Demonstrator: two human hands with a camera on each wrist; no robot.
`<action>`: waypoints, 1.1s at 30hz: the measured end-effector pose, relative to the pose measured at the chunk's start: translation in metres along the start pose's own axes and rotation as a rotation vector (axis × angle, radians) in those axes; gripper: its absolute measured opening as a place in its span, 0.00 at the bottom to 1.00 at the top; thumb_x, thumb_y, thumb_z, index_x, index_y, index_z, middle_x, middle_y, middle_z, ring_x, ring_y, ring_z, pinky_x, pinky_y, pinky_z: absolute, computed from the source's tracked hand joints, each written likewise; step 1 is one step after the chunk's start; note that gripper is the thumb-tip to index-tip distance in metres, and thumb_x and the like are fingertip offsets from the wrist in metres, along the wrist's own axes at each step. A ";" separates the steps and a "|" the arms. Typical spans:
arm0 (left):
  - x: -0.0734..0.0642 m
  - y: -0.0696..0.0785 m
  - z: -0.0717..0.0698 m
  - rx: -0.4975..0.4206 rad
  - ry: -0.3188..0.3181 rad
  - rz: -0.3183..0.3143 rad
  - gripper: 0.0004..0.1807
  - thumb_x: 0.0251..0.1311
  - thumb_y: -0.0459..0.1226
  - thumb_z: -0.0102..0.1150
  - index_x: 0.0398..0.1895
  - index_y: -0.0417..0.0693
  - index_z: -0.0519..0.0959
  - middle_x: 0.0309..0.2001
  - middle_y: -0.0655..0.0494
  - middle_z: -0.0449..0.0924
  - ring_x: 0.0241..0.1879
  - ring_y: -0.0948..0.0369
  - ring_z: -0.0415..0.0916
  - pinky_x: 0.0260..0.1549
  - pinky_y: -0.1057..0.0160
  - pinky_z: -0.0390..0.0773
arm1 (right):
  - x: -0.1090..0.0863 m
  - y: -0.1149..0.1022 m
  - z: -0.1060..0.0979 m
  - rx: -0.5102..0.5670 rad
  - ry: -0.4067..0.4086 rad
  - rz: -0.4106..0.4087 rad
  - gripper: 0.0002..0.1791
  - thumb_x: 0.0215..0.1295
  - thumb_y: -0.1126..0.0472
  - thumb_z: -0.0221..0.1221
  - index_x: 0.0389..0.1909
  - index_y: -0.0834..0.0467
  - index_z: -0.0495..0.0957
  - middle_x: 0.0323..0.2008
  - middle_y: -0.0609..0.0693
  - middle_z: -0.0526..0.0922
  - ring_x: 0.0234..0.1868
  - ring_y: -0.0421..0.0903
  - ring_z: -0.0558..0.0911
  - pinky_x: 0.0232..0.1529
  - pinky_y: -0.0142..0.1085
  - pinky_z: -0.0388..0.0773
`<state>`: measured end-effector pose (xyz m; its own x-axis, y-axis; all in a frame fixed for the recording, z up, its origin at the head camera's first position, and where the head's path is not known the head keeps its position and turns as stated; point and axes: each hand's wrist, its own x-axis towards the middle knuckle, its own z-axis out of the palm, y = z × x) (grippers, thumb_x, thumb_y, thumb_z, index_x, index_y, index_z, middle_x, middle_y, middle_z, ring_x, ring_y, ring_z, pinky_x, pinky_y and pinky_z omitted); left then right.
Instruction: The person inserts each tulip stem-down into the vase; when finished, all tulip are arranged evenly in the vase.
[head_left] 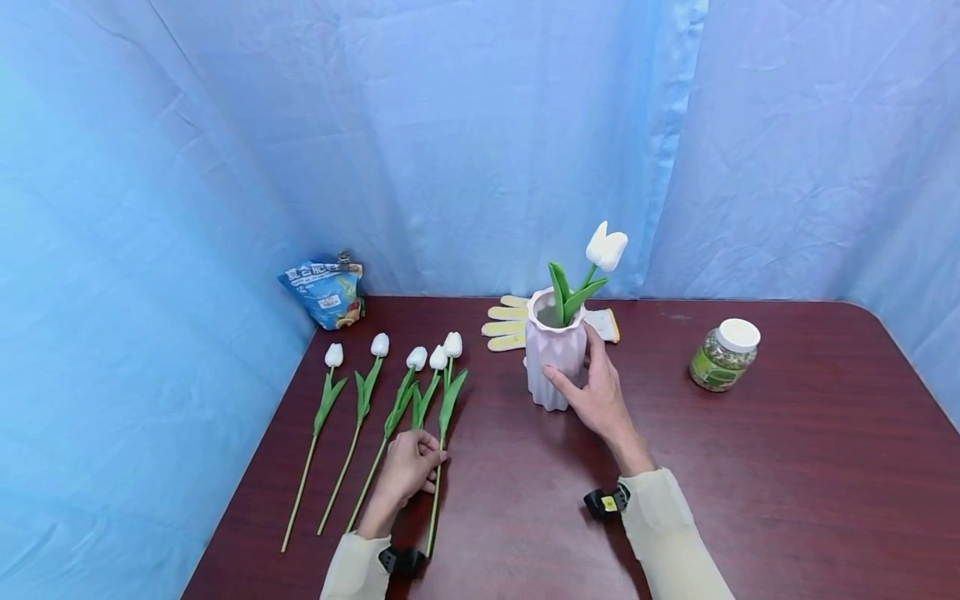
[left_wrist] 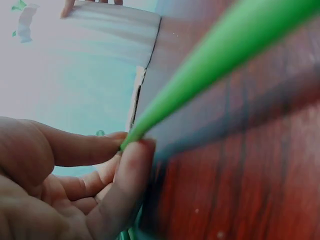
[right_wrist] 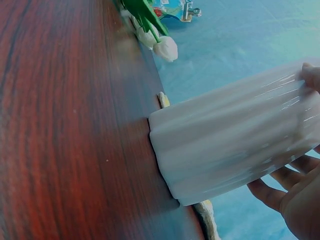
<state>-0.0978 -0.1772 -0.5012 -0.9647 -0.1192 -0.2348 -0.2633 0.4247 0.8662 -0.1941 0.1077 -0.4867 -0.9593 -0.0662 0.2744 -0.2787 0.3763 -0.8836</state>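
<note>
My left hand (head_left: 408, 467) pinches the green stem (left_wrist: 200, 75) of the rightmost white tulip (head_left: 452, 345) between thumb and fingers, low over the table. Several other white tulips lie side by side to its left, among them one (head_left: 333, 356) at the far left and one (head_left: 438, 358) right beside the pinched flower. In the middle stands a pale, ribbed vase (head_left: 555, 367), upright on the table. A single white tulip (head_left: 606, 248) leans rightward out of its mouth. My right hand (head_left: 600, 392) grips the vase's right side, thumb across the front (right_wrist: 225, 140).
Behind the vase lies a white and yellow work glove (head_left: 506, 327), partly hidden. A blue snack bag (head_left: 326, 292) with a metal clip stands at the back left corner. To the right is a white-lidded jar (head_left: 723, 358). Blue curtains border the table.
</note>
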 end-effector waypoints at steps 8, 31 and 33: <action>0.006 -0.004 -0.001 -0.188 -0.077 -0.038 0.05 0.60 0.24 0.60 0.34 0.30 0.74 0.23 0.53 0.74 0.17 0.62 0.74 0.16 0.59 0.84 | 0.001 0.000 -0.001 0.003 0.009 -0.008 0.50 0.61 0.52 0.68 0.78 0.54 0.50 0.68 0.62 0.69 0.66 0.59 0.74 0.63 0.57 0.74; 0.014 -0.023 -0.012 -0.633 -0.242 -0.015 0.10 0.61 0.21 0.55 0.40 0.39 0.67 0.29 0.59 0.73 0.25 0.62 0.82 0.28 0.54 0.88 | 0.000 0.001 0.001 0.003 0.009 0.002 0.49 0.63 0.51 0.67 0.78 0.53 0.50 0.69 0.61 0.69 0.66 0.58 0.74 0.63 0.58 0.75; 0.014 -0.023 -0.012 -0.652 -0.236 -0.007 0.11 0.60 0.21 0.55 0.39 0.40 0.67 0.30 0.59 0.73 0.25 0.62 0.82 0.28 0.53 0.88 | -0.001 0.001 0.001 0.004 0.007 0.001 0.48 0.63 0.51 0.67 0.78 0.53 0.50 0.69 0.61 0.69 0.67 0.58 0.74 0.63 0.58 0.74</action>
<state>-0.1054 -0.1995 -0.5192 -0.9575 0.1098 -0.2666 -0.2845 -0.2106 0.9353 -0.1937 0.1073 -0.4877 -0.9592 -0.0598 0.2764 -0.2783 0.3725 -0.8853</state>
